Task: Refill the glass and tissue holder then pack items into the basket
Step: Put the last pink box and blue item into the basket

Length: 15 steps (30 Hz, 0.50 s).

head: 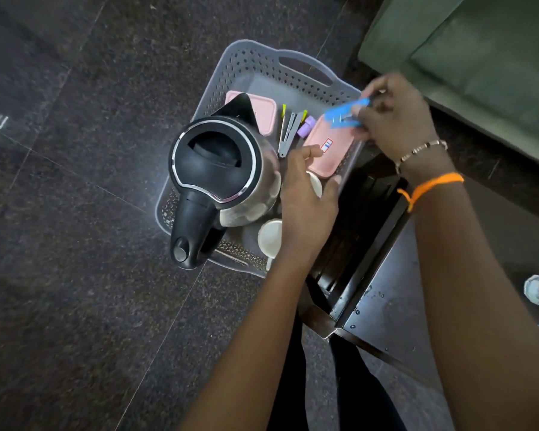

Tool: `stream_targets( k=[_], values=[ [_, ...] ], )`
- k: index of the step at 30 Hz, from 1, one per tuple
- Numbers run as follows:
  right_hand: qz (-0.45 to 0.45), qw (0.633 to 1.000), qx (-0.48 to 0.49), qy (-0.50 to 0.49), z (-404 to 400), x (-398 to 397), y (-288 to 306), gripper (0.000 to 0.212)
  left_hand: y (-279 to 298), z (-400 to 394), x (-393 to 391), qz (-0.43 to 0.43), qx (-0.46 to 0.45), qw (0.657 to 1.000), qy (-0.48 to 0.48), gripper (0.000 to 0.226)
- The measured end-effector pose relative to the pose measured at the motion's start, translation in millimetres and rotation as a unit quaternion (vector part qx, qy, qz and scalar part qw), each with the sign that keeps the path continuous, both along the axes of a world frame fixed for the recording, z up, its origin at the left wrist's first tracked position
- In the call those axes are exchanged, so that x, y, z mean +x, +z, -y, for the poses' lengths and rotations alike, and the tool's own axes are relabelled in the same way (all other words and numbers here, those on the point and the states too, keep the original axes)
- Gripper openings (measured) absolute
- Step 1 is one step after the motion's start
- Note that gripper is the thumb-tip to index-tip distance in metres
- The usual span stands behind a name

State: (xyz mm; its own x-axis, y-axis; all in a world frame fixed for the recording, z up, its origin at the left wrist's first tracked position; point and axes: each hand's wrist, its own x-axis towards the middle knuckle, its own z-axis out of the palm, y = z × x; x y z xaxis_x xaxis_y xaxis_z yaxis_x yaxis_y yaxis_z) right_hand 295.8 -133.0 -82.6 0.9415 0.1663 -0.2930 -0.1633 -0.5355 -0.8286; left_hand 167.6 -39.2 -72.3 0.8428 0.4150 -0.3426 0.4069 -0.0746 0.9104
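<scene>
Grey plastic basket (pixel 263 62), rectangular with perforated walls and a slot handle at its far end, sits on the dark speckled stone floor (pixel 75 213) just beside the corner of a black table (pixel 386 306). Inside it stand a steel kettle (pixel 218 169) with a round black lid, black handle and pointed spout, two pink rectangular lidded boxes, one at the far left (pixel 266 112) partly behind the spout and one at the right (pixel 327 150) bearing a small red and white label, a pair of flat metal tongs (pixel 288 132) with yellow-green tips, a small lilac cylinder (pixel 307 125), and two round white cups, one (pixel 269 236) near the basket's near edge and one (pixel 316 183) mostly hidden under the left hand.

Left hand (pixel 305 194) reaches into the basket between the kettle and the labelled box, fingers loosely curved over the white cup; whether they actually grip it cannot be told. Right hand (pixel 395 119) hovers above the basket's right rim, thumb and fingers pinching a bright blue plastic item (pixel 344 115) (motion-blurred, so its exact shape is unclear). That wrist carries a beaded bracelet (pixel 420 150) and an orange thread (pixel 430 185).

Bare basket floor shows only at the far end, beyond the boxes. A green cushioned seat (pixel 479 57) fills the upper right corner.
</scene>
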Motion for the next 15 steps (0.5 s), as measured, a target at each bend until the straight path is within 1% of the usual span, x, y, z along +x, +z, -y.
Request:
stream_targets(
  k=[1,3,5,7,11,15],
  values=[
    [0.033,0.999,-0.005,-0.032,-1,9,-5,0.031,-1,0,2,-0.006,0.012,1.0,-0.006,0.036],
    [0.076,0.995,-0.062,-0.033,-5,24,-14,0.027,-3,1,4,-0.016,0.026,0.999,-0.01,0.029],
    [0.072,0.99,-0.121,-0.003,-9,33,-23,0.025,-6,5,4,-0.02,0.024,0.999,-0.01,0.024],
    [0.053,0.989,-0.135,-0.001,-11,36,-33,0.02,-9,10,5,-0.019,0.032,0.999,-0.015,0.02],
    [0.043,0.992,-0.077,-0.084,9,18,-38,0.026,-10,28,0,-0.017,0.025,0.999,-0.038,0.017],
    [0.035,0.986,0.001,-0.161,63,-41,-32,0.028,-12,59,-15,-0.037,0.009,0.996,-0.086,0.018]
  ],
)
